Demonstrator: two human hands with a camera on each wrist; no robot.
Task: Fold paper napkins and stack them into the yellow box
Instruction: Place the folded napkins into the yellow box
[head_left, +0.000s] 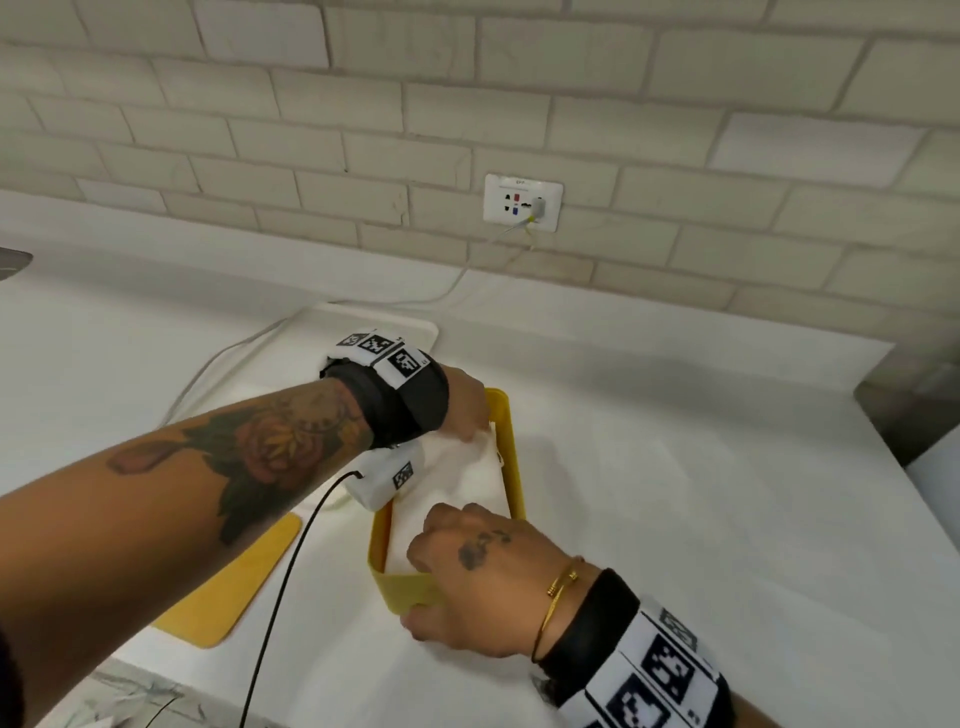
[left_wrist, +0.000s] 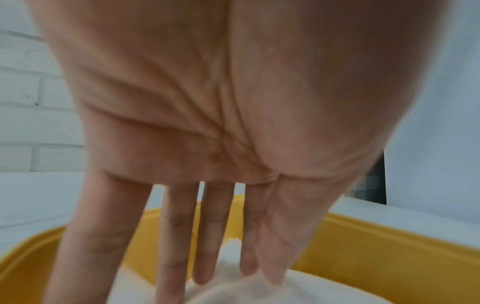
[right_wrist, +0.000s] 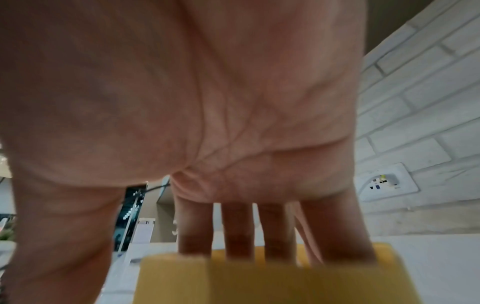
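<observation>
The yellow box (head_left: 513, 457) stands on the white counter with white folded napkins (head_left: 467, 486) stacked in it. My left hand (head_left: 478, 431) reaches over its far end. In the left wrist view the left hand's fingers (left_wrist: 207, 246) are straight and press down on the napkins (left_wrist: 324, 286) inside the yellow box (left_wrist: 389, 259). My right hand (head_left: 457, 561) is at the near end. Its fingers (right_wrist: 237, 232) go straight down inside the box behind the near wall (right_wrist: 259, 283), their tips hidden. The thumb stays outside the box by the counter.
A yellow lid (head_left: 228, 587) lies flat left of the box. A white board (head_left: 410, 325) sits behind the left wrist. A white cable runs from the wall outlet (head_left: 522, 202) across the counter. A metal object (head_left: 909, 405) stands at the right edge.
</observation>
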